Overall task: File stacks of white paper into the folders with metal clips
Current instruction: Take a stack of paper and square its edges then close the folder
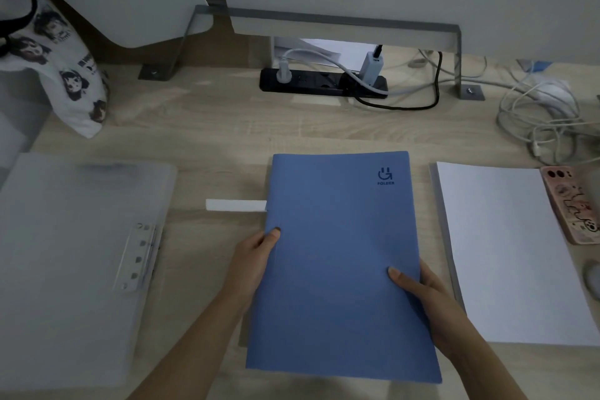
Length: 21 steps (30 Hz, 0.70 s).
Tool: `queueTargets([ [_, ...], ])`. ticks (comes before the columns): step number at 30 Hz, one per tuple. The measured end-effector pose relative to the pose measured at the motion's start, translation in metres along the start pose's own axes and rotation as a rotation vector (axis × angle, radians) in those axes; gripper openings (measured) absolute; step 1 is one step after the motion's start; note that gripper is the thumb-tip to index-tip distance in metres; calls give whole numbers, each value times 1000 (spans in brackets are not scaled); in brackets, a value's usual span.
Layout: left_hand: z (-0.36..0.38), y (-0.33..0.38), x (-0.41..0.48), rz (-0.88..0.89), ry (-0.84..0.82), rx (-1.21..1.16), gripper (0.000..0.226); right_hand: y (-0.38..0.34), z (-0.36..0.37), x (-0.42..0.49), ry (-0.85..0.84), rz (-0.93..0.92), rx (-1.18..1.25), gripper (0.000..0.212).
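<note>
Gripping the closed blue folder [337, 263] by its side edges, thumbs curled onto the cover, left hand [256, 256] and right hand [422, 292] hold it mid-desk (contents hidden), while the white paper stack [506, 253] sits unfiled just right and the clear clip folder [78, 253] lies at the left.

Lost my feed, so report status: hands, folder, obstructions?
Gripping closed blue folder by its sides: left hand, right hand. White paper stack to its right. Nothing in the way.
</note>
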<state>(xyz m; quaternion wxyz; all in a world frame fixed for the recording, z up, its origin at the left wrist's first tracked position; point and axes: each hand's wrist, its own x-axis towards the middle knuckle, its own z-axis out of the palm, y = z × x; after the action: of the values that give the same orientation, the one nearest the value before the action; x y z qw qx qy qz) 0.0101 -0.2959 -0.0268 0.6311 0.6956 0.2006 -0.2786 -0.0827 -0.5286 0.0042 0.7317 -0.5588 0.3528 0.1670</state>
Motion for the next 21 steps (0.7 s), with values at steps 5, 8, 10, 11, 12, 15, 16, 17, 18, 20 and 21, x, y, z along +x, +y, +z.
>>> queueTargets([
  [5,0,5,9,135,266,196,39,-1,5,-5,-13,-16,13,30],
  [8,-4,7,11,353,504,530,37,-4,5,-8,-7,-25,15,31],
  [10,-14,3,19,565,593,793,56,-6,3,-10,7,-28,13,30],
  [11,-19,4,23,637,576,899,64,-6,2,-11,17,-30,9,31],
  [12,-24,5,27,679,523,991,72,-7,1,-12,23,-33,8,33],
  [15,-35,18,33,698,367,1177,88,-10,-1,-15,33,-39,15,38],
  [16,-37,23,33,711,352,1203,89,-11,-2,-16,26,-41,17,39],
  [17,-39,27,32,714,336,1221,88,-13,-2,-17,13,-46,19,42],
  [18,-39,31,31,700,315,1231,85,-14,-2,-19,2,-52,14,46],
  [20,-39,36,27,630,244,1197,72,-16,-1,-21,0,-64,4,46],
  [21,-38,37,26,590,207,1138,61,-17,-1,-21,6,-70,4,40],
])
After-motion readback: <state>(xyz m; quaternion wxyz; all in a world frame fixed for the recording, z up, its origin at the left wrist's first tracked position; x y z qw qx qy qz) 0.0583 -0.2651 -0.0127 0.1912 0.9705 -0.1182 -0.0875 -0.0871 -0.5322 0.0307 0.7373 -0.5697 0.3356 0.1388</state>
